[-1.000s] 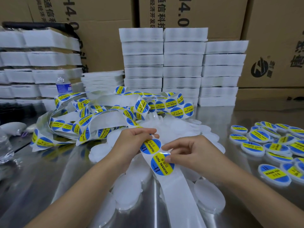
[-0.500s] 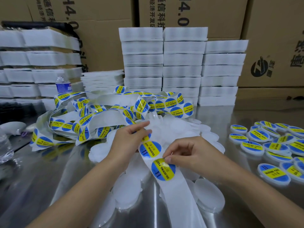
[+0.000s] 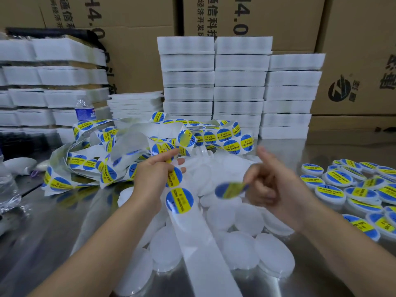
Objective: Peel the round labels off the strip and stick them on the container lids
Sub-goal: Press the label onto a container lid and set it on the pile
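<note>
- Now, the steel counter [image 3: 53,243] carries everything. Cardboard cartons [image 3: 139,50] and stacks of white foam trays [image 3: 240,82] stand along its far edge.
- The label strip [image 3: 199,243] lies tangled at the far left. It passes through the left hand and trails as bare backing toward the near edge.
- A heap of unlabelled white lids [image 3: 246,219] covers the middle of the counter, under and between the hands. The labelled lids [image 3: 353,189] are gathered at the right edge, apart from the bare ones.
- The left hand [image 3: 154,176] grips the strip with its fingers curled round it and holds it up off the lids.
- The right hand [image 3: 270,185] pinches the peeled label [image 3: 230,189] by one edge between thumb and fingertip.
- What has changed: half a second ago the right fingertips were still picking at the lowest label on the backing. That label has now come away and hangs free to the right of the strip, above the bare lids and blurred by motion.
- The next label [image 3: 179,200] is now the lowest one on the strip, just below the left hand.
- Judging by this, the peel is finished. What remains of this cycle is to choose a bare lid and press the label on centred, keeping its sticky face from folding over.
</note>
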Motion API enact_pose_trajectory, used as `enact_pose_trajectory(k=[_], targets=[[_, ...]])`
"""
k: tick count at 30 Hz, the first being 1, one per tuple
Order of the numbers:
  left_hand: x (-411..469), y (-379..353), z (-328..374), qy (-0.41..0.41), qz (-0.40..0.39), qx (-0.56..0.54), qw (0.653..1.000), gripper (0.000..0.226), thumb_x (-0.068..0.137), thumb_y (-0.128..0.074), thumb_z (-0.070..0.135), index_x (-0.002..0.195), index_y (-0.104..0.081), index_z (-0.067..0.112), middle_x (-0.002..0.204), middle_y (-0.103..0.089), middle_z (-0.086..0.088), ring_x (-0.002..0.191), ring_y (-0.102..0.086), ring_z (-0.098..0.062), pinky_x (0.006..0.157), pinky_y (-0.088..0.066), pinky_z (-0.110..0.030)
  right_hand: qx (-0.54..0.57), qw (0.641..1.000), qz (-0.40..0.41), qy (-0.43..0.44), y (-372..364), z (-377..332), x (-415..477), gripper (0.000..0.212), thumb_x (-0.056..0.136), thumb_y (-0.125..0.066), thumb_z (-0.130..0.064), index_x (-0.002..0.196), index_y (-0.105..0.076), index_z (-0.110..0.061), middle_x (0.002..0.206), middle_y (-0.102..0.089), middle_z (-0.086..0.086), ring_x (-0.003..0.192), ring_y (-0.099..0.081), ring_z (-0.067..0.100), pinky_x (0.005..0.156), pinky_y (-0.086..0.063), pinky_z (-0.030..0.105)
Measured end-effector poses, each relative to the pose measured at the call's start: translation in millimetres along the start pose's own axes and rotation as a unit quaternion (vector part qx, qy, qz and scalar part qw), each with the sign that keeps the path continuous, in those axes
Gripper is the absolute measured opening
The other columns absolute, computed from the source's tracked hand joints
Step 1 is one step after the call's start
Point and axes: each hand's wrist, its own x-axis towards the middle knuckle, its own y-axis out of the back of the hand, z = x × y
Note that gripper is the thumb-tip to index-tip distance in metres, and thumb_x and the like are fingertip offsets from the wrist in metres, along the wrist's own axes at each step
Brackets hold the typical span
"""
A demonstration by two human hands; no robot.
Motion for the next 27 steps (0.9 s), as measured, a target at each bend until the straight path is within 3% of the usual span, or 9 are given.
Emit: enact_pose_trajectory(k=[4, 8, 10, 13, 15, 18, 24, 27], targets=[[-3, -3, -1, -0.001, -0.068, 0.014, 0.998, 0.047, 0.082, -0.043, -0.014, 0.085, -0.073, 0.022, 0.087, -0.076, -0.004, 0.078, -0.073, -0.02, 0.062, -0.057, -0.022, -0.045, 0.982, 0.183, 0.032, 8, 0, 7, 0.034, 0.085, -0.052, -0.042, 0.073, -0.074, -0.019, 0.037, -0.029, -0.002, 0.035, -0.024, 0.011, 0.041, -0.025, 0.022], [-7, -7, -4, -0.022, -0.124, 0.026, 0.992, 0.053, 0.082, -0.045, -0.02, 0.091, -0.073, 0.024, 0.101, -0.072, -0.005, 0.076, -0.073, -0.027, 0.06, -0.056, -0.021, -0.244, 0.925, 0.289, 0.04, 17, 9, 11, 0.017, 0.089, -0.054, -0.025, 0.096, -0.068, -0.021, 0.043, -0.046, -0.005, 0.038, -0.037, 0.005, 0.045, -0.034, 0.018], [-9, -7, -4, -0.028, -0.145, 0.041, 0.988, 0.055, 0.081, -0.048, -0.021, 0.094, -0.072, 0.028, 0.108, -0.068, -0.003, 0.076, -0.073, -0.028, 0.063, -0.057, -0.022, -0.312, 0.912, 0.264, 0.034, 17, 14, 11, 0.022, 0.085, -0.063, -0.022, 0.106, -0.064, -0.024, 0.051, -0.055, -0.006, 0.044, -0.046, 0.0, 0.053, -0.039, 0.02], [-12, -9, -4, -0.023, -0.162, 0.066, 0.984, 0.058, 0.081, -0.048, -0.021, 0.091, -0.072, 0.031, 0.112, -0.066, -0.003, 0.075, -0.073, -0.025, 0.062, -0.057, -0.02, -0.387, 0.91, 0.145, 0.039, 12, 22, 7, 0.054, 0.074, -0.076, -0.029, 0.118, -0.047, -0.04, 0.075, -0.064, -0.011, 0.063, -0.051, -0.002, 0.062, -0.039, 0.008], [-13, -10, -4, -0.019, -0.156, 0.078, 0.984, 0.058, 0.081, -0.046, -0.022, 0.086, -0.072, 0.03, 0.111, -0.066, -0.002, 0.072, -0.073, -0.023, 0.06, -0.056, -0.019, -0.465, 0.883, 0.053, 0.037, 8, 29, 6, 0.073, 0.067, -0.079, -0.04, 0.121, -0.032, -0.055, 0.094, -0.062, -0.02, 0.083, -0.049, -0.004, 0.074, -0.036, 0.007], [-13, -10, -4, -0.022, -0.136, 0.096, 0.986, 0.057, 0.082, -0.043, -0.02, 0.082, -0.072, 0.029, 0.11, -0.065, -0.002, 0.069, -0.073, -0.02, 0.06, -0.056, -0.018, -0.555, 0.831, -0.031, 0.029, 4, 37, 5, 0.085, 0.064, -0.077, -0.05, 0.121, -0.015, -0.066, 0.107, -0.051, -0.031, 0.1, -0.041, -0.009, 0.089, -0.03, 0.014], [-12, -9, -1, -0.02, -0.113, 0.112, 0.987, 0.052, 0.082, -0.042, -0.017, 0.081, -0.074, 0.025, 0.113, -0.064, 0.0, 0.069, -0.073, -0.019, 0.058, -0.056, -0.017, -0.594, 0.8, -0.063, 0.064, 3, 42, 5, 0.091, 0.067, -0.074, -0.052, 0.13, -0.008, -0.064, 0.109, -0.04, -0.034, 0.101, -0.037, -0.011, 0.091, -0.026, 0.016], [-13, -10, -1, -0.015, -0.111, 0.12, 0.986, 0.052, 0.082, -0.042, -0.016, 0.079, -0.074, 0.025, 0.116, -0.062, 0.0, 0.069, -0.073, -0.018, 0.056, -0.054, -0.015, -0.58, 0.81, -0.061, 0.07, 5, 44, 6, 0.086, 0.069, -0.074, -0.046, 0.12, -0.008, -0.07, 0.106, -0.042, -0.034, 0.1, -0.04, -0.009, 0.087, -0.029, 0.011]])
